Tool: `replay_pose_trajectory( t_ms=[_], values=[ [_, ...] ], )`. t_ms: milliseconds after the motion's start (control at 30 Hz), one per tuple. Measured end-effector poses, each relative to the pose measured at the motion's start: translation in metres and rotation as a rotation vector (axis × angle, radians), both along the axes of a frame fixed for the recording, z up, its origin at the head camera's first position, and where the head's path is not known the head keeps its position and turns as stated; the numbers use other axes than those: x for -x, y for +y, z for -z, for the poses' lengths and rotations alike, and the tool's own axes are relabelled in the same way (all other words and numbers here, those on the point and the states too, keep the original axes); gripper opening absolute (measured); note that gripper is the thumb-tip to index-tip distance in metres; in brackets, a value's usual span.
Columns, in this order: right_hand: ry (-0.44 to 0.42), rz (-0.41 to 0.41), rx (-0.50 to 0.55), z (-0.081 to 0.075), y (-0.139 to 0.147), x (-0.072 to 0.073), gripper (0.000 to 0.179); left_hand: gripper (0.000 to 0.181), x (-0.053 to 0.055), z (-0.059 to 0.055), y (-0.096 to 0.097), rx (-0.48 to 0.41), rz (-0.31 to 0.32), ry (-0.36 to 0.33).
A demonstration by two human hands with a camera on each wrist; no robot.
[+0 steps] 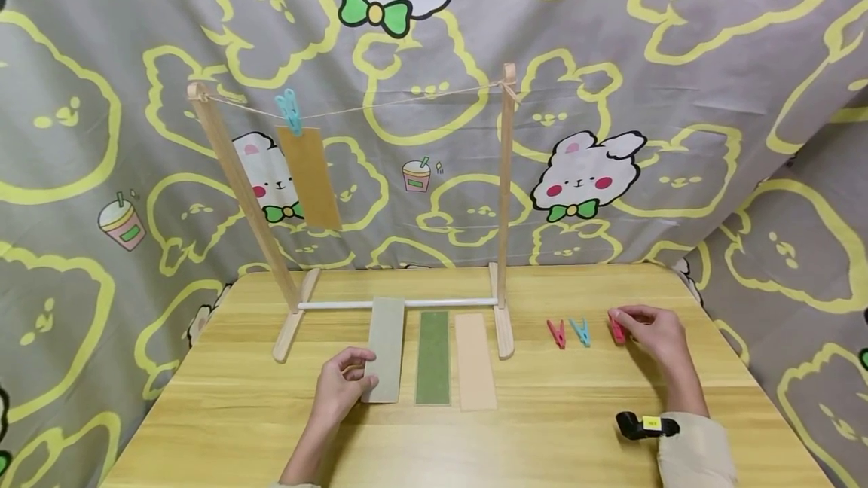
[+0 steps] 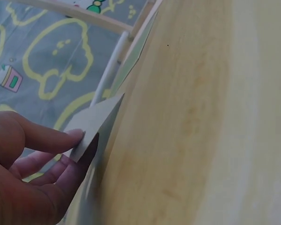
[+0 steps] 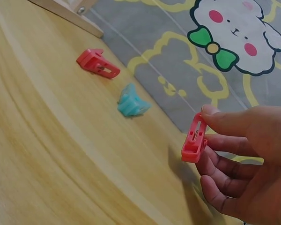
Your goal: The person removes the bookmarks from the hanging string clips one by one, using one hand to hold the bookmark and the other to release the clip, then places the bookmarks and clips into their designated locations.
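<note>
My left hand (image 1: 339, 386) pinches the lower left edge of a grey-beige card strip (image 1: 386, 352), thumb on one face and fingers behind in the left wrist view. That strip (image 2: 94, 123) is lifted at the held end. On the right, my right hand (image 1: 654, 333) pinches a red clothespin (image 3: 195, 138) between thumb and fingers, above the table. A second red clothespin (image 1: 556, 333) and a blue clothespin (image 1: 580, 332) lie to its left. Beside the grey strip lie a green strip (image 1: 432, 358) and a peach strip (image 1: 476, 361).
A wooden stand (image 1: 505, 194) with two posts carries a string (image 1: 400, 102) across its top. From it hangs a mustard-brown strip (image 1: 310, 179), clipped by a blue clothespin (image 1: 288, 111). A white rod (image 1: 447, 303) joins the posts low down. Behind is a patterned curtain (image 1: 678, 194).
</note>
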State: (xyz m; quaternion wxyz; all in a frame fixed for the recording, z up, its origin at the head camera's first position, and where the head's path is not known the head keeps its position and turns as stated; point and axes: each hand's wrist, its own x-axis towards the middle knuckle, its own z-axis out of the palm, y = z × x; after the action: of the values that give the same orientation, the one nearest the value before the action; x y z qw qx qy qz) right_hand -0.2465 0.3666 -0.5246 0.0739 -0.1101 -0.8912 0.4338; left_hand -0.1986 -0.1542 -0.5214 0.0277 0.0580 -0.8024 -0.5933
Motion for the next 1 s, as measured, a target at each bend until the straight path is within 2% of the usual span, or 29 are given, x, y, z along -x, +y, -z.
replay_pose_trajectory(
  t_ms=[400, 533, 700, 833, 1000],
  values=[
    [-0.006, 0.006, -0.057, 0.0019, -0.0030, -0.0043, 0.048, 0.037, -0.0018, -0.0001, -0.0012, 0.044, 0.019, -0.031],
    [-0.017, 0.017, -0.072, 0.0024, -0.0024, -0.0043, 0.048, 0.037, -0.0026, -0.0022, 0.0000, 0.059, 0.046, -0.040],
    [0.000, 0.005, -0.109, 0.0038, -0.0022, -0.0018, 0.046, 0.036, -0.0045, -0.0061, 0.0010, 0.132, 0.063, -0.051],
    [0.019, 0.001, -0.132, 0.0046, -0.0051, -0.0001, 0.044, 0.036, -0.0050, -0.0063, 0.0018, 0.186, 0.058, -0.038],
    [0.028, -0.003, -0.148, 0.0058, -0.0086, 0.0019, 0.043, 0.037, -0.0046, -0.0065, 0.0028, 0.260, 0.081, -0.019]
  ],
)
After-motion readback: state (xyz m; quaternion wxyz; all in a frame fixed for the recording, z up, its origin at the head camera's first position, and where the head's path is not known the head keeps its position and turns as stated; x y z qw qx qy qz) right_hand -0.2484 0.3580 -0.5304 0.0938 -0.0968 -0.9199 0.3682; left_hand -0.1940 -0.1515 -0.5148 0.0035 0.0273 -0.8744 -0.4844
